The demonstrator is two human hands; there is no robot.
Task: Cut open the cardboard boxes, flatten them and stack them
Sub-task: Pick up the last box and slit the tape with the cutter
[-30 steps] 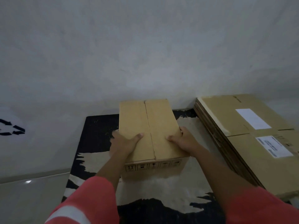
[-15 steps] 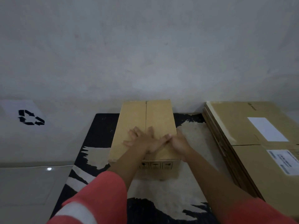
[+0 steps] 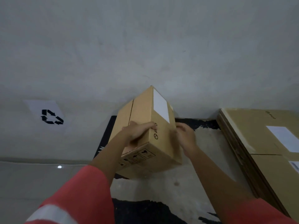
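At centre frame, left hand (image 3: 137, 135) fingers clasp the tilted cardboard box (image 3: 143, 109) (probably exposing a seam); right hand (image 3: 186, 139) fingers blurred.

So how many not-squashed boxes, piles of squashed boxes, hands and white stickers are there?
Whole box: 1
Pile of flattened boxes: 1
Hands: 2 (left hand, right hand)
White stickers: 3 (one on the whole box, two on the pile)
Total: 7
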